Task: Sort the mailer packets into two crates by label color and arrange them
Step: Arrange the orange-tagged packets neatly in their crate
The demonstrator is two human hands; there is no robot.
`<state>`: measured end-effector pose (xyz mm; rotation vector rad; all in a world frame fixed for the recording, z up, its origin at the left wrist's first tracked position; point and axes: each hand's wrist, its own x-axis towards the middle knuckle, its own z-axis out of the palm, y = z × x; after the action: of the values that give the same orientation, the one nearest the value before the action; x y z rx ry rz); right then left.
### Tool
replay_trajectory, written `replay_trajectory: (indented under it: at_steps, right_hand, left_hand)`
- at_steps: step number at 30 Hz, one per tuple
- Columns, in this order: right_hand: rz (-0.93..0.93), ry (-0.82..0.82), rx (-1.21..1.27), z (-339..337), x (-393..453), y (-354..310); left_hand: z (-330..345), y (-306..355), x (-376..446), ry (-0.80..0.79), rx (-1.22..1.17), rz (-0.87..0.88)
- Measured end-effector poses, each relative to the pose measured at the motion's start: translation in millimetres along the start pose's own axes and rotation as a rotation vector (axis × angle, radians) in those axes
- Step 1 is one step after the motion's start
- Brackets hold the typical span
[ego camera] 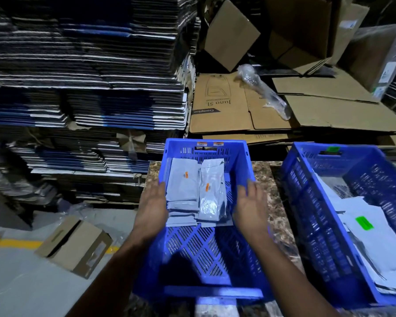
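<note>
Behind the middle crate (206,291) and to its left rises a tall stack of flattened boxes (85,72), dark with pale edges. Right of that stack, still beyond the crate, lie flat brown cardboard sheets (325,110) with open cartons (231,35) leaning above them and a twist of clear plastic wrap (263,90) lying on the sheets.

The middle crate is blue plastic with slotted walls and floor, and it sits on a mottled brown tabletop (277,216). A second blue crate (311,202) stands just to its right on the same top and holds grey mailers, one bearing a green label (364,223).

On the grey floor left of the middle crate sits a small brown box (76,245), near a yellow line (16,243).

Inside the middle crate, toward its far end, grey packets (183,191) lie in two side-by-side piles, the top ones each marked with an orange label (207,187). The near half of the crate floor is bare.

The left hand (152,211) is at the crate's left wall and the right hand (249,207) at its right wall, both released, fingers straight, palms turned inward toward the piles, grasping nothing.
</note>
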<state>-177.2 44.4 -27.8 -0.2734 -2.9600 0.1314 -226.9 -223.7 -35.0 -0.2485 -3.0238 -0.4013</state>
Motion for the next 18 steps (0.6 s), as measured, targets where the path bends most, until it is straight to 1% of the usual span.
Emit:
replay_trajectory:
  at_steps: [1,2,3,4,5,6,7,8,10,12,14,18]
  right_hand:
    - [-0.04,0.004,0.013,2.1,5.0,-12.2]
    - [-0.05,-0.065,0.079,6.6,11.5,-24.4]
    - [-0.035,-0.196,0.137,14.0,18.3,-35.4]
    - [-0.026,-0.335,0.149,22.9,23.9,-45.6]
    - [-0.062,-0.437,0.125,33.6,29.1,-54.4]
    - [-0.109,-0.494,0.069,42.6,31.0,-61.2]
    - [-0.144,-0.515,0.018,52.6,31.9,-65.9]
    - [-0.163,-0.518,-0.028,60.6,33.3,-69.3]
    - [-0.196,-0.473,-0.082,68.0,39.6,-70.9]
    - [-0.228,-0.424,-0.065,62.2,48.1,-66.9]
    - [-0.24,-0.382,0.03,53.3,57.2,-56.8]
    - [-0.229,-0.2,0.267,39.7,73.2,-34.8]
  left_hand:
    - [1.3,4.2,1.9,0.028,0.111,0.052]
    - [2.9,10.3,4.7,0.04,0.179,0.104]
    - [6.1,17.5,8.1,0.036,0.214,0.157]
    - [10.1,23.7,13.9,0.005,0.233,0.194]
    - [14.1,28.3,21.2,-0.049,0.242,0.211]
    - [16.3,33.2,28.3,-0.118,0.259,0.215]
    - [18.7,35.9,34.5,-0.185,0.29,0.219]
    - [21.9,36.4,40.0,-0.238,0.314,0.227]
    - [26.3,36.6,44.2,-0.326,0.311,0.242]
    - [26.7,35.6,45.2,-0.39,0.281,0.233]
    - [27.4,35.4,46.6,-0.416,0.253,0.221]
    - [32.7,35.9,46.6,-0.427,0.196,0.201]
